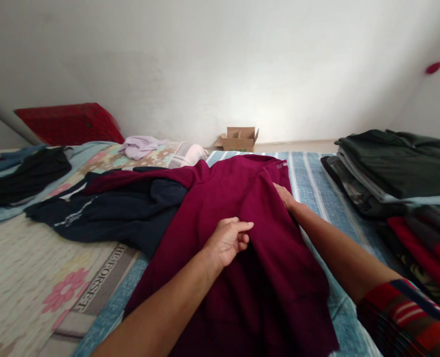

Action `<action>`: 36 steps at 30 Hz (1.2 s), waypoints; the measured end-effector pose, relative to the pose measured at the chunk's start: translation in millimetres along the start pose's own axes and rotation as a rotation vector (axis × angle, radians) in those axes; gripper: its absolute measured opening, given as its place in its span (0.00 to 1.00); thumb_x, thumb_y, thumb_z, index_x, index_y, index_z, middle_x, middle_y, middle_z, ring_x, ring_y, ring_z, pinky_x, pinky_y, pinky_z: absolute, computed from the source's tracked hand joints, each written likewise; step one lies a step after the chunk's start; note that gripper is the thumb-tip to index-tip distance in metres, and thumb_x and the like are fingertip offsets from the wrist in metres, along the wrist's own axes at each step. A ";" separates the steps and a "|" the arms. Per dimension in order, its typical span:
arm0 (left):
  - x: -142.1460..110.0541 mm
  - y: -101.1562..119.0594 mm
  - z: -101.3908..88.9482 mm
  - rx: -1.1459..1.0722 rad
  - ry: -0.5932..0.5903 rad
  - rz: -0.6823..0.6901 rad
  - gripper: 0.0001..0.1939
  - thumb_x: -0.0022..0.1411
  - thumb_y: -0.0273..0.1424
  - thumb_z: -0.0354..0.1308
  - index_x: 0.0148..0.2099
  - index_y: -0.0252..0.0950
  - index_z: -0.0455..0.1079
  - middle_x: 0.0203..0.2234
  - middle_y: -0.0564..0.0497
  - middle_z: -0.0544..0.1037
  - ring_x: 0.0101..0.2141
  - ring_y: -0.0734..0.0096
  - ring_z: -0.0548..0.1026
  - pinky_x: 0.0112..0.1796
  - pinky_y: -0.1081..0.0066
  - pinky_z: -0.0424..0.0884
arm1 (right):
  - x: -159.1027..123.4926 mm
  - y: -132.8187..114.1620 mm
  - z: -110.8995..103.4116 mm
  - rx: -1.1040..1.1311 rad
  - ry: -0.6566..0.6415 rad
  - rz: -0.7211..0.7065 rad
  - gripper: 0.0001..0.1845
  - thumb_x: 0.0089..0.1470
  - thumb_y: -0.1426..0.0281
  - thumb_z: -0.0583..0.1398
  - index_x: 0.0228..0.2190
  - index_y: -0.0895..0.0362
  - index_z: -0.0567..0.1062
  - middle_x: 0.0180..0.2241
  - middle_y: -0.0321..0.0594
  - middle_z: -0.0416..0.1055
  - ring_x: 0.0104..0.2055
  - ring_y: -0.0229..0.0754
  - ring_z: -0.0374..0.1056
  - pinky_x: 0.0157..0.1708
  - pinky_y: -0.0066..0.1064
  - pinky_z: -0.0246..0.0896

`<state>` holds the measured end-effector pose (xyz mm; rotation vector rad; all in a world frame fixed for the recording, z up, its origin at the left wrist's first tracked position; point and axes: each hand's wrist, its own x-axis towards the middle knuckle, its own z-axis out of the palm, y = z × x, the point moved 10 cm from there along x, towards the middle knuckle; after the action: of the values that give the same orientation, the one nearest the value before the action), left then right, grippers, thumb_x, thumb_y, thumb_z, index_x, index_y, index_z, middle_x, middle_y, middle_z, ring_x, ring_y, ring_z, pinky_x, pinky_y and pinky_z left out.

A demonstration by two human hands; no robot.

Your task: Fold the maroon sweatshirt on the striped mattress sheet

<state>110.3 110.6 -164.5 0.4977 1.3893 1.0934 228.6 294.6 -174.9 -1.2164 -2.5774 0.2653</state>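
A maroon long-sleeved top point(220, 198) is spread over the bed, its collar at the far end and a small label near the shoulder. One sleeve stretches left across a navy garment point(119, 208). My left hand point(229, 240) is over the middle of the top, index finger stretched out and the other fingers loosely curled, with no cloth between them. At the top's right side, my right hand point(286, 197) is closed on a raised fold of it. The fabric partly hides those fingers.
Stacked folded clothes point(398, 163) stand to the right, with red and grey garments point(428, 238) nearer. A cardboard box point(239, 139) sits by the wall. Dark clothes point(30, 173), a lilac cloth point(140, 147) and a red object point(71, 124) are at the left, near a flowered blanket point(30, 277).
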 end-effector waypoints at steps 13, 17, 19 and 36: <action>-28.2 -21.1 4.1 0.023 -0.147 -0.068 0.16 0.42 0.28 0.65 0.35 0.33 0.67 0.31 0.46 0.78 0.29 0.67 0.76 0.29 0.70 0.70 | -1.3 -19.3 -1.8 -0.052 0.010 -0.128 0.25 0.55 0.61 0.53 0.51 0.58 0.67 0.53 0.48 0.63 0.54 0.49 0.58 0.52 0.36 0.53; -32.3 -40.8 7.7 -0.017 -0.119 -0.185 0.20 0.38 0.24 0.66 0.35 0.35 0.62 0.28 0.49 0.77 0.25 0.65 0.75 0.28 0.65 0.71 | -1.5 -18.7 -2.5 -0.056 0.011 -0.128 0.24 0.55 0.60 0.52 0.50 0.58 0.68 0.52 0.48 0.64 0.52 0.48 0.60 0.51 0.36 0.55; -31.0 -46.4 5.7 -0.044 -0.111 -0.230 0.22 0.35 0.21 0.65 0.34 0.36 0.60 0.25 0.52 0.77 0.24 0.66 0.75 0.29 0.64 0.72 | -1.6 -18.8 -2.5 -0.054 0.011 -0.132 0.23 0.56 0.61 0.52 0.50 0.57 0.69 0.52 0.47 0.64 0.52 0.48 0.60 0.51 0.37 0.55; -59.1 -63.6 -2.3 0.026 -0.222 -0.294 0.26 0.37 0.23 0.65 0.42 0.34 0.64 0.33 0.48 0.78 0.31 0.62 0.77 0.34 0.65 0.72 | -0.1 -18.4 -0.6 -0.039 0.045 -0.114 0.24 0.54 0.63 0.54 0.52 0.56 0.67 0.54 0.46 0.63 0.56 0.50 0.57 0.53 0.39 0.52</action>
<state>138.3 31.4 -186.6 0.4045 1.2362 0.7591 215.5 283.0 -169.3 -1.0705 -2.6126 0.1632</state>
